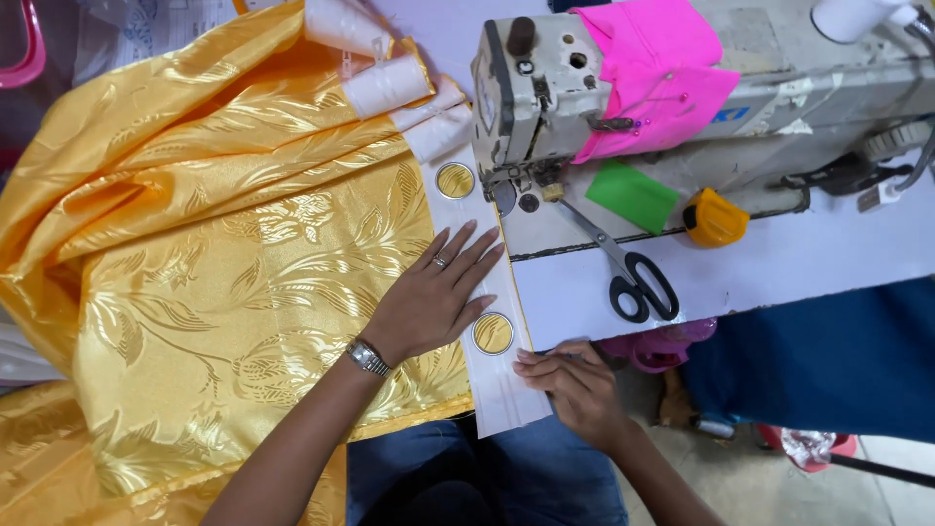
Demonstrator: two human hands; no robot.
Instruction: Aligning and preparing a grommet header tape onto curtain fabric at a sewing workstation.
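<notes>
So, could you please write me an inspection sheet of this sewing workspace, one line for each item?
Surface: white sewing table, mostly covered at the left by cloth.
Job's things: gold patterned fabric with a white header tape carrying round eyelets; sewing machine.
Clutter: black-handled scissors, green patch, orange tool, pink cloth on the machine.
Hands: left hand flat on the fabric and tape; right hand pinching the tape edge.
Cables: grey cable at the machine's right end.
Surroundings: blue cloth below the table; floor with small litter.
</notes>
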